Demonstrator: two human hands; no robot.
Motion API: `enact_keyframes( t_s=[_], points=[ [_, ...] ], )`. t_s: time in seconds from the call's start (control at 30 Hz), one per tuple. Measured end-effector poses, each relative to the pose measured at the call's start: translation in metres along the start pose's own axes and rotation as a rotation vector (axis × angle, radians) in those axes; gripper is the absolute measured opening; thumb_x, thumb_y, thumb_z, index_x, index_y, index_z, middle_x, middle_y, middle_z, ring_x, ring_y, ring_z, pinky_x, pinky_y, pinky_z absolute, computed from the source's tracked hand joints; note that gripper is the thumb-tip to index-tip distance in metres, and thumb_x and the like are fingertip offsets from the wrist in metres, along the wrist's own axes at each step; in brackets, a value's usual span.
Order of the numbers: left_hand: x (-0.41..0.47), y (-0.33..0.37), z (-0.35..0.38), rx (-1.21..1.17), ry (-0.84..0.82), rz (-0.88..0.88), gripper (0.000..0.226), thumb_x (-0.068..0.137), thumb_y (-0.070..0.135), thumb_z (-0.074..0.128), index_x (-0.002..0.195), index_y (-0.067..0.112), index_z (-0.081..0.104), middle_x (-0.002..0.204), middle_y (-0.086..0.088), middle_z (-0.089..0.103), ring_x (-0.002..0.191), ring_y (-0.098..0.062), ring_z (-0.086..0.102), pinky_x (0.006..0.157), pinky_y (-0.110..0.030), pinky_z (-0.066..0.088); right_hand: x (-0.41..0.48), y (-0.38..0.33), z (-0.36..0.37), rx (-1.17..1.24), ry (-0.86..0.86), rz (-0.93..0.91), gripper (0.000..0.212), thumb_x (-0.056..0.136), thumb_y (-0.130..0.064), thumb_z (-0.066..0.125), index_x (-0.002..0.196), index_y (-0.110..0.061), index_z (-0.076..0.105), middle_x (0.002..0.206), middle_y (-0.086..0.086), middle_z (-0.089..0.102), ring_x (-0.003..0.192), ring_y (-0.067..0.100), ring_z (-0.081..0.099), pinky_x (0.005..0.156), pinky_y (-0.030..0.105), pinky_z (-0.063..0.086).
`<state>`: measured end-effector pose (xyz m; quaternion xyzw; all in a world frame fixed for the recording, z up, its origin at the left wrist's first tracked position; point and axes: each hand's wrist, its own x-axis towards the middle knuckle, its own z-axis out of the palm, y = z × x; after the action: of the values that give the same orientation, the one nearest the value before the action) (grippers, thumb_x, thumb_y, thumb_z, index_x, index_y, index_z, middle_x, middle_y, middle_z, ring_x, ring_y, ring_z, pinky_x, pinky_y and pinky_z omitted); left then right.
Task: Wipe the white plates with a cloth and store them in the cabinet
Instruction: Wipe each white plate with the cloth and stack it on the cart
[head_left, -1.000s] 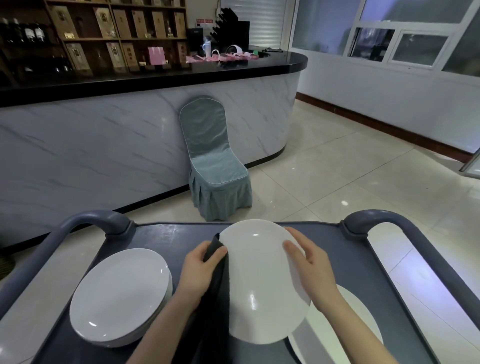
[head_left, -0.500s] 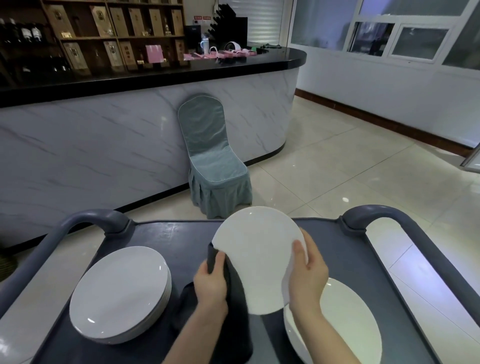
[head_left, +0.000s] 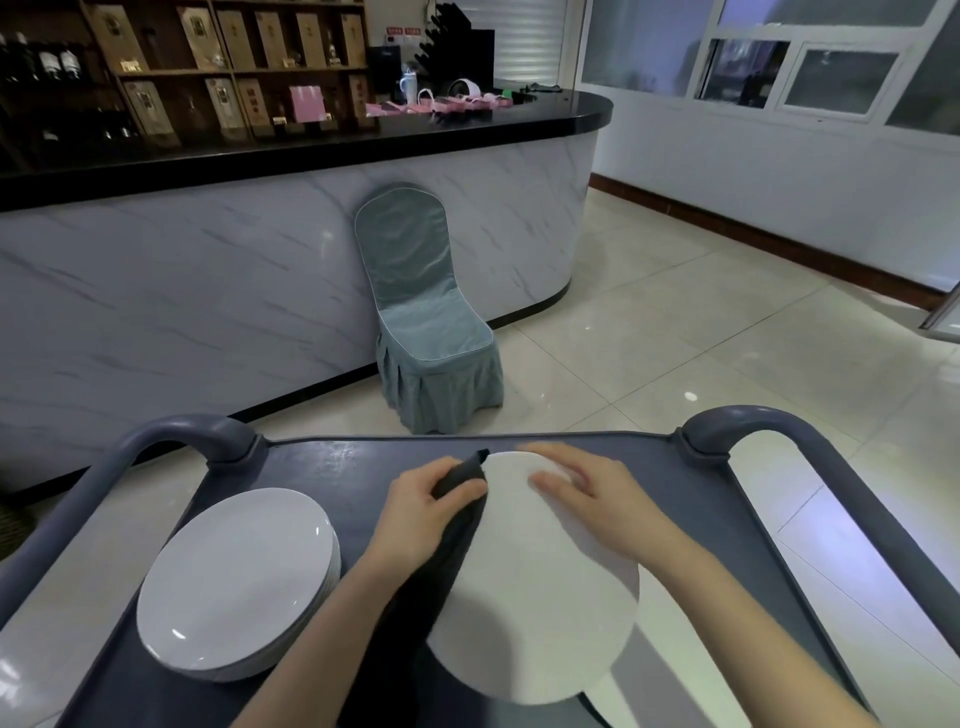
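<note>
Fingers (head_left: 457, 491) of my left hand (head_left: 421, 512) are curled tight around a dark cloth (head_left: 460, 525), pinching it against the rim of the white plate (head_left: 530, 613) at roughly 10 o'clock on that plate; those of my right hand (head_left: 597, 512) lie spread and nearly flat over the plate's upper face near 1 o'clock, pressing rather than gripping, though they are motion-blurred and I cannot tell whether any hook behind the edge. I hold the plate tilted above the grey cart tray (head_left: 332, 467), toward the tray's 5 o'clock corner, with another plate just showing beneath its lower edge. At the tray's 8 o'clock sits 1 stack of plates (head_left: 234, 582), well apart from my hands. Wiping looks to be the step in hand. To do it well, I would keep the right palm steadying the plate, drag the cloth in overlapping arcs around the rim and across the centre, and rotate the plate between passes so neither face gets skipped. No cabinet shows in this view.
</note>
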<state>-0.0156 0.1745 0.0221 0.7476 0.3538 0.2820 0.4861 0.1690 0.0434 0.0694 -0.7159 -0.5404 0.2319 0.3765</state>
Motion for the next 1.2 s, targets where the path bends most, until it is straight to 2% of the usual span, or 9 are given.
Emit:
enact_keyframes(
  t_s=[0.13, 0.23, 0.37, 0.47, 0.67, 0.8, 0.97, 1.1, 1.2],
  points=[
    [-0.004, -0.001, 0.002, -0.044, -0.002, -0.051, 0.010, 0.089, 0.028, 0.068, 0.079, 0.024, 0.067, 0.076, 0.003, 0.069, 0.067, -0.003, 0.058, 0.066, -0.024, 0.047, -0.007, 0.001, 0.005, 0.105, 0.051, -0.033, 0.034, 0.098, -0.024, 0.060, 0.109, -0.055, 0.066, 0.112, -0.034, 0.067, 0.110, -0.013, 0.058, 0.089, 0.004, 0.039],
    [-0.019, -0.016, 0.010, -0.233, 0.214, -0.200, 0.016, 0.092, 0.027, 0.064, 0.078, 0.021, 0.068, 0.075, 0.002, 0.071, 0.065, -0.005, 0.059, 0.063, -0.023, 0.050, -0.011, 0.005, 0.012, 0.304, 0.226, 0.047, 0.033, 0.097, -0.018, 0.059, 0.112, -0.046, 0.070, 0.113, -0.027, 0.069, 0.111, -0.005, 0.061, 0.095, 0.020, 0.045],
    [-0.031, -0.028, 0.026, -0.486, 0.374, -0.423, 0.018, 0.093, 0.023, 0.065, 0.079, 0.012, 0.069, 0.069, 0.006, 0.071, 0.061, -0.005, 0.059, 0.056, -0.017, 0.049, -0.024, 0.007, 0.034, 0.463, 0.445, 0.189, 0.034, 0.097, -0.011, 0.055, 0.109, -0.038, 0.072, 0.109, -0.022, 0.072, 0.107, 0.000, 0.064, 0.088, 0.022, 0.047],
    [-0.025, -0.032, 0.013, -0.310, 0.267, -0.288, 0.009, 0.090, 0.021, 0.068, 0.081, 0.019, 0.070, 0.075, 0.007, 0.073, 0.069, -0.006, 0.062, 0.061, -0.015, 0.049, -0.033, 0.011, 0.042, 0.373, 0.395, 0.149, 0.033, 0.100, -0.010, 0.052, 0.116, -0.035, 0.068, 0.113, -0.022, 0.070, 0.110, -0.001, 0.062, 0.095, 0.022, 0.046],
    [0.000, -0.007, -0.010, 0.093, -0.225, 0.076, 0.018, 0.084, 0.022, 0.074, 0.076, 0.036, 0.066, 0.074, 0.016, 0.067, 0.070, 0.006, 0.057, 0.066, -0.011, 0.043, -0.021, 0.000, 0.032, 0.074, 0.056, -0.009, 0.031, 0.098, -0.017, 0.059, 0.113, -0.043, 0.067, 0.111, -0.038, 0.065, 0.111, -0.014, 0.056, 0.091, 0.004, 0.037],
    [-0.005, -0.013, -0.006, -0.205, 0.070, -0.112, 0.006, 0.089, 0.021, 0.069, 0.083, 0.023, 0.071, 0.081, 0.005, 0.074, 0.073, -0.004, 0.063, 0.068, -0.019, 0.051, -0.015, -0.002, 0.020, 0.305, 0.274, 0.069, 0.028, 0.096, -0.012, 0.061, 0.113, -0.032, 0.072, 0.112, -0.024, 0.071, 0.111, -0.005, 0.062, 0.094, 0.012, 0.045],
    [-0.032, -0.015, 0.048, -0.683, 0.582, -0.516, 0.010, 0.093, 0.024, 0.065, 0.085, 0.019, 0.069, 0.090, -0.003, 0.073, 0.087, -0.021, 0.065, 0.084, -0.037, 0.055, -0.014, -0.015, 0.060, 0.661, 0.805, 0.326, 0.032, 0.099, -0.015, 0.051, 0.103, -0.040, 0.070, 0.102, -0.024, 0.071, 0.093, -0.011, 0.063, 0.072, 0.008, 0.048],
    [-0.031, -0.018, 0.037, -0.664, 0.561, -0.517, 0.014, 0.093, 0.026, 0.065, 0.083, 0.017, 0.069, 0.091, -0.007, 0.073, 0.087, -0.023, 0.064, 0.087, -0.042, 0.054, -0.022, -0.003, 0.070, 0.675, 0.698, 0.366, 0.022, 0.100, -0.021, 0.051, 0.108, -0.039, 0.062, 0.101, -0.023, 0.068, 0.100, 0.002, 0.064, 0.082, 0.026, 0.050],
    [-0.024, -0.016, 0.014, -0.508, 0.460, -0.399, 0.015, 0.092, 0.024, 0.066, 0.079, 0.017, 0.069, 0.083, -0.005, 0.074, 0.077, -0.018, 0.062, 0.078, -0.039, 0.054, -0.018, 0.011, 0.038, 0.527, 0.508, 0.305, 0.019, 0.096, -0.027, 0.061, 0.111, -0.038, 0.061, 0.083, 0.002, 0.069, 0.077, 0.013, 0.063, 0.075, 0.033, 0.050]
  ],
)
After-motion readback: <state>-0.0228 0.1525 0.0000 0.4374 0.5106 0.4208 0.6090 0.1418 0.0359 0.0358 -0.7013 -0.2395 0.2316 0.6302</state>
